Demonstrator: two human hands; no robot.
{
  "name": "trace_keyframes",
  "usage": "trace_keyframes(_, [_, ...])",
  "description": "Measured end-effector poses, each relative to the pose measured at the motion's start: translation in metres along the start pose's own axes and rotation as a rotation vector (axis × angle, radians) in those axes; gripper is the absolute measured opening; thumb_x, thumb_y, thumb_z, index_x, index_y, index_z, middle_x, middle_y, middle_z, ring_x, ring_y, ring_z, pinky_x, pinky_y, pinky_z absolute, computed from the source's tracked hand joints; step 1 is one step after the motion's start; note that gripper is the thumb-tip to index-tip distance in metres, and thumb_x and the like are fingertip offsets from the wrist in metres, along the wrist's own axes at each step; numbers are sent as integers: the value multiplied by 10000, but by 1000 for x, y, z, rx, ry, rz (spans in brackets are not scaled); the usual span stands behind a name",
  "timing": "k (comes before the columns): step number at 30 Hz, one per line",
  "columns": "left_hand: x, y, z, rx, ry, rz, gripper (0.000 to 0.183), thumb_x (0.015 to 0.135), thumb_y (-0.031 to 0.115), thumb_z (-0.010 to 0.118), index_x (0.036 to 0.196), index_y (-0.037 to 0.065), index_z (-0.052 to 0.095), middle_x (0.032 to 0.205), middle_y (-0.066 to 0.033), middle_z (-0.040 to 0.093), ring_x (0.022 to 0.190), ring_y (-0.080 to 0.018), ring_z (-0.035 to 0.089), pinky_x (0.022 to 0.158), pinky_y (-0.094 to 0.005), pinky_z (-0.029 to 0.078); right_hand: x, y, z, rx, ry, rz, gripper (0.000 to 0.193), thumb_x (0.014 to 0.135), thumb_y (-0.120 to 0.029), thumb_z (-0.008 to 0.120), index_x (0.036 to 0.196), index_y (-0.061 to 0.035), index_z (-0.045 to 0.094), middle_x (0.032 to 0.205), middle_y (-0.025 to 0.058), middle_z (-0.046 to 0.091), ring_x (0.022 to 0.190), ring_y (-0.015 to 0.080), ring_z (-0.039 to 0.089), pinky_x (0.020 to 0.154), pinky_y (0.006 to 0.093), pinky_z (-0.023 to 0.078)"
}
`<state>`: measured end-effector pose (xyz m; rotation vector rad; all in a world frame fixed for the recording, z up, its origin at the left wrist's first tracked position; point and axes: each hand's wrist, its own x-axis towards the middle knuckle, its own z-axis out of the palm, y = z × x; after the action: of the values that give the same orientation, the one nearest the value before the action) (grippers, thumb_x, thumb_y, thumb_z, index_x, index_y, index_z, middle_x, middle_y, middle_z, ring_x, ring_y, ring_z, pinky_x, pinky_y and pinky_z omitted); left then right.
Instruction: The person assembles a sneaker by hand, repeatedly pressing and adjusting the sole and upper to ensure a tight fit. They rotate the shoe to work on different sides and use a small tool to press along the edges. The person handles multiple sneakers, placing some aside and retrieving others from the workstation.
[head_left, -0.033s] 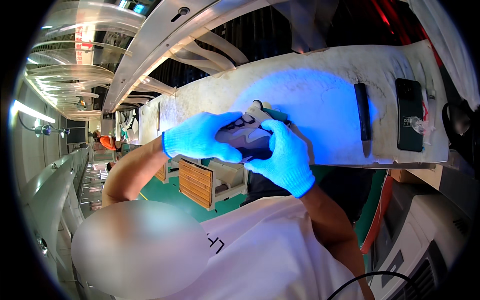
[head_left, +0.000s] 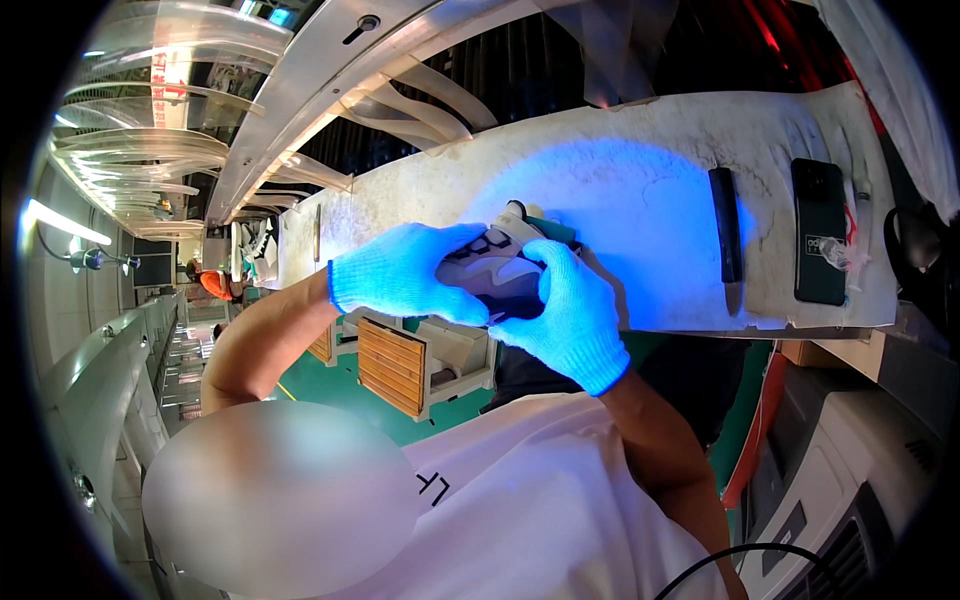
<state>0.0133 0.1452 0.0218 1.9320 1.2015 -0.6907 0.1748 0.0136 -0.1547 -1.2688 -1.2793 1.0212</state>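
Observation:
A grey sneaker point(head_left: 492, 272) with paler overlays is held between my two gloved hands, above the lit part of the workbench. My left hand point(head_left: 410, 272) is closed round its left side, thumb below and fingers along the top. Curled over its right end is my right hand point(head_left: 572, 318), thumb beneath. Both white knit gloves glow blue under the lamp light. A dark loop and a green patch show at the sneaker's upper edge. The palms hide much of its sides.
The pale workbench point(head_left: 400, 190) carries a black-handled knife point(head_left: 727, 230) and a dark phone point(head_left: 818, 230) on the right. More shoes point(head_left: 258, 250) stand at the far left end. Below the bench is a wood-slatted cart point(head_left: 392, 365). A metal frame point(head_left: 330, 90) runs behind.
My left hand and forearm have shifted very slightly to the right. The grip of both hands on the sneaker looks the same.

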Motion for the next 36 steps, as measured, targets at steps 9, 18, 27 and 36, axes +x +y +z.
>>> trace_keyframes(9, [36, 25, 26, 354, 86, -226, 1034, 741, 788, 841, 1384, -10, 705, 1124, -262, 821, 1007, -427, 814, 917, -467, 637, -2, 6, 21, -100, 83, -72, 893, 647, -314, 1056, 1397, -85, 628, 1192, 160, 733, 1031, 344, 758, 882, 473, 636])
trace_keyframes(18, [6, 26, 14, 69, 8, -71, 928, 877, 679, 848, 1435, -43, 681, 1246, -231, 805, 1117, -325, 794, 978, -420, 617, -19, -14, 1, -149, 97, -110, 1100, 604, -293, 1085, 1549, -76, 566, 1251, 136, 651, 1032, 315, 687, 902, 453, 597])
trace_keyframes(27, [-41, -40, 175, -1255, 203, 456, 808, 799, 30, 960, 1521, 35, 599, 1458, -117, 668, 1426, -274, 606, 1276, -476, 432, -114, 39, -35, 589, 186, 157, 1069, 702, -17, 1048, 1616, 11, 493, 1489, 126, 656, 1335, 275, 674, 1155, 426, 573])
trace_keyframes(36, [13, 32, 271, -1625, 457, 489, 564, 794, 1, 1001, 1189, 1, 599, 1156, -91, 727, 1085, -163, 728, 939, -374, 646, -126, 19, -42, 700, 272, 274, 870, 816, -14, 911, 1601, -9, 536, 1425, 83, 683, 1282, 233, 673, 1122, 415, 567])
